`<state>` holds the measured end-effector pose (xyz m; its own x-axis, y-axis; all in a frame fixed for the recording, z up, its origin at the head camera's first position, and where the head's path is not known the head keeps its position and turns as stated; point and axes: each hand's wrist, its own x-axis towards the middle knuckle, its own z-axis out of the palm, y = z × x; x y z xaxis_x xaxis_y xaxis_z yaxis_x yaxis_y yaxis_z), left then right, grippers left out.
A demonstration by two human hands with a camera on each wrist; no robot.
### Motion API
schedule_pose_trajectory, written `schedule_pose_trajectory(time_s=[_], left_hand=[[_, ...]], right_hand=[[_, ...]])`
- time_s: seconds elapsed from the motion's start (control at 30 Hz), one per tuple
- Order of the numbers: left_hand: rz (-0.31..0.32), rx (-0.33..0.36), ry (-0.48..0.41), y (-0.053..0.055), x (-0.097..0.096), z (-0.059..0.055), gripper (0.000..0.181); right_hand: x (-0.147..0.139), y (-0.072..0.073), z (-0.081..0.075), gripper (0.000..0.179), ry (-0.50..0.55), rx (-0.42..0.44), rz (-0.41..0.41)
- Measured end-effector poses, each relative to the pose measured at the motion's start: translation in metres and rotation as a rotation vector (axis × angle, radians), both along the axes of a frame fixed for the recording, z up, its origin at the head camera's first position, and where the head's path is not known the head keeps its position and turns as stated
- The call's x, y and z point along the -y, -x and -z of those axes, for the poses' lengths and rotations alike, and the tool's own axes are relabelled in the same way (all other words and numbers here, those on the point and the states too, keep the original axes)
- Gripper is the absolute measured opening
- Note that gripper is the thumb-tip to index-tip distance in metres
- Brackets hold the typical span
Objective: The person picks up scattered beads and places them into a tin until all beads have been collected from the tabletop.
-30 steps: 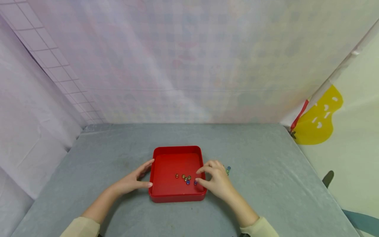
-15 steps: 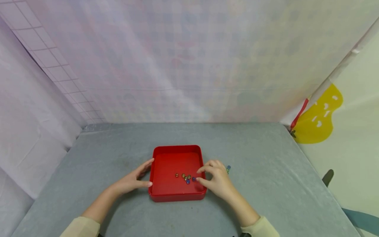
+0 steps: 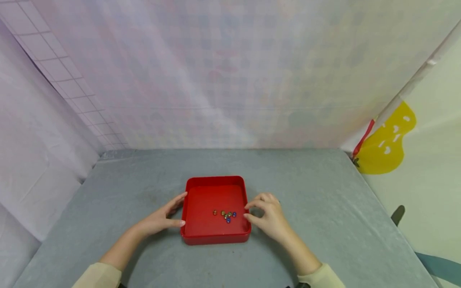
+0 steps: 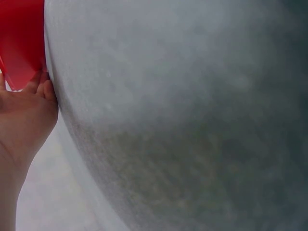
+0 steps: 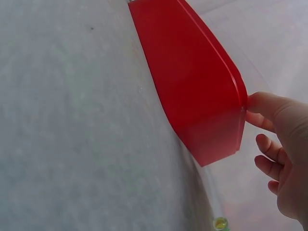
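Note:
A square red tray stands on the grey cloth. Inside it, several small glass marbles lie loosely grouped: a blue marble, another blue marble, some greenish marbles and an amber marble a little to the left. My left hand rests its thumb and fingertips along the tray's left wall. My right hand is over the right rim, thumb and forefinger apart with no marble seen between them. In the right wrist view, its thumb is at the rim and the other fingers are loosely bent.
A yellow-green marble sits on the cloth outside the tray, in the right wrist view; my right hand mostly hides that spot in the head view. The grey-covered table ends at a hanging pale curtain.
The blue marble by my right thumb has shifted left and away, up to the group. My right hand has drawn back right to the rim; the left hand stays put.

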<state>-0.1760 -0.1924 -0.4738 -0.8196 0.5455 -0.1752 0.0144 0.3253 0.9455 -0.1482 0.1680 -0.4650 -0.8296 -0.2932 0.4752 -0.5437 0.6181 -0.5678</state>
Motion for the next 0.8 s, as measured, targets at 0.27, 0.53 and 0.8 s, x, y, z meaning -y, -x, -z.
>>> schedule_pose_trajectory(time_s=[0.27,0.53,0.8], left_hand=[[0.001,0.000,0.002,0.000,0.000,0.001,0.084],[0.004,-0.007,0.007,0.001,0.001,0.003,0.084],[0.005,-0.009,0.008,0.000,0.000,0.002,0.084]], right_hand=[[-0.009,0.001,0.000,0.021,0.020,-0.017,0.022],[-0.019,0.005,0.002,0.023,0.048,-0.085,0.024],[-0.027,0.005,0.000,0.021,0.048,-0.095,0.056]])
